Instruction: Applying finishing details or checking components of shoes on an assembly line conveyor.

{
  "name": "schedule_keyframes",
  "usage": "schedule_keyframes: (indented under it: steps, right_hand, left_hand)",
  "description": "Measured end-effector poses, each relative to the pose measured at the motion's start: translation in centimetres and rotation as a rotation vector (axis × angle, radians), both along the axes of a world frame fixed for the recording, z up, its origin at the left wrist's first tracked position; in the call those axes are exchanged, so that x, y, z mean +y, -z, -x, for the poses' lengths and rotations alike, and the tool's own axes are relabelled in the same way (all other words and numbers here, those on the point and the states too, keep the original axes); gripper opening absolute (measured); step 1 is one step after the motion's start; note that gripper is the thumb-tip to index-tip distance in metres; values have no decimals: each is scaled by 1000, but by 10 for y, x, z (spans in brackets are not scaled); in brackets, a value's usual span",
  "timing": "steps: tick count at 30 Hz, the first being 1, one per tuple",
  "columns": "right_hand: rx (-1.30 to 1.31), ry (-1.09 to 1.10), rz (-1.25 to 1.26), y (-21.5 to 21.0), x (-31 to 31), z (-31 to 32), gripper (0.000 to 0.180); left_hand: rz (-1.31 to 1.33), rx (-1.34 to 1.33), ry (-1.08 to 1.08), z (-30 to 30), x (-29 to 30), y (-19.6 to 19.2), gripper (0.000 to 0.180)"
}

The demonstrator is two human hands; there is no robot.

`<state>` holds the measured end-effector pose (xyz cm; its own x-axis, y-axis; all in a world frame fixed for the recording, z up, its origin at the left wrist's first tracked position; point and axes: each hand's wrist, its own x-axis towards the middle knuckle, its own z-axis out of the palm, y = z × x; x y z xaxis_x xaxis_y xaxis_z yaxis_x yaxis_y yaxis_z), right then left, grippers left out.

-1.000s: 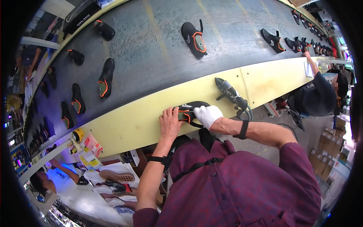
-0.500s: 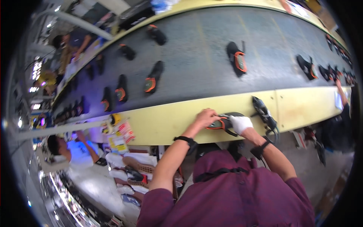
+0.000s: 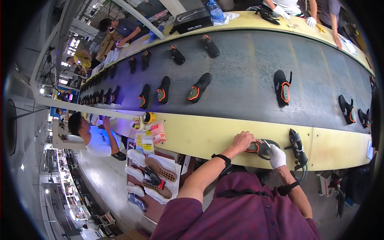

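My left hand rests on the left end of a black shoe upper with an orange collar that lies on the yellow bench ledge. Wearing a white glove, my right hand grips the right end of the same upper. A black hand tool with a hose lies on the ledge just right of my gloved hand.
A dark conveyor belt carries several black uppers with orange collars, one straight beyond my hands. Shoe soles sit on a white tray at lower left. Other people work at the belt's far side and to the left. Labels and a yellow tape roll lie on the ledge.
My head has turned left, so the belt and ledge shifted right in view. Both hands stay on the same shoe upper at the ledge.
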<state>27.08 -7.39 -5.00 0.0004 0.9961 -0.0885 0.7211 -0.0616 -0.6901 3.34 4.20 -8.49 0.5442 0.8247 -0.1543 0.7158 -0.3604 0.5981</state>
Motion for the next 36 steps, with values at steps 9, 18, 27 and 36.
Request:
schedule_keyframes:
  steps: [9, 18, 27, 36]
  right_hand:
    - [45, -66, 46, 20, 7, 21, 40]
    - [97, -201, 13, 16, 17, 17, 40]
    - [-40, -549, -12, -30, 44, 9, 43]
    - [-101, -702, 29, -40, 59, 4, 42]
  left_hand:
    - [-49, -4, 5, 3, -7, 26, 19]
    - [-206, -86, 92, 11, -13, 43, 18]
    - [-251, 17, 15, 8, -28, 20, 20]
    - [904, -426, -429, 4, -119, -5, 59]
